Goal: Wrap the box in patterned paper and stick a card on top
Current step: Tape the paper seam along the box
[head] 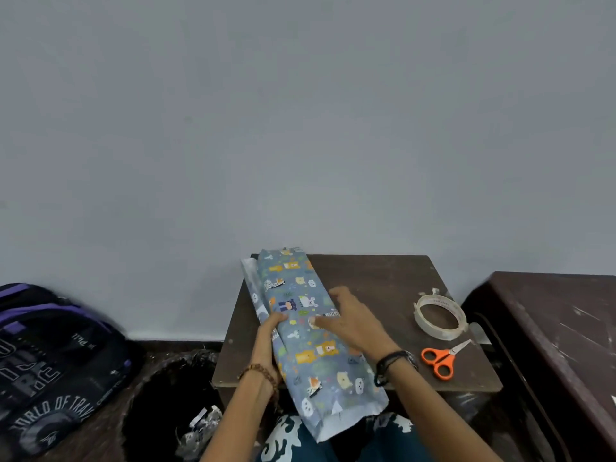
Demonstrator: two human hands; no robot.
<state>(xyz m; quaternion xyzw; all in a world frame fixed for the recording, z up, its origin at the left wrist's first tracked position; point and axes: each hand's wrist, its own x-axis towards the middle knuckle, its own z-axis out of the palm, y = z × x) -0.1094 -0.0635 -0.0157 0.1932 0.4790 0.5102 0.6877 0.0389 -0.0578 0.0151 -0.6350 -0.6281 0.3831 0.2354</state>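
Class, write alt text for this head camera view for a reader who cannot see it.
On a small dark wooden table, a person's left hand grips the side of a long box wrapped in blue animal-print paper, while the right hand presses a piece of tape on its seam. A clear tape roll and orange-handled scissors lie to the right.

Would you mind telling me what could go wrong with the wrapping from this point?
The patterned paper hangs past the near edge of the small table, so it may slide or crease. Only the left hand and right hand seem to keep the paper folded; letting go to fetch the tape roll could let the overlap spring open. The scissors lie near the right wrist and might get knocked.
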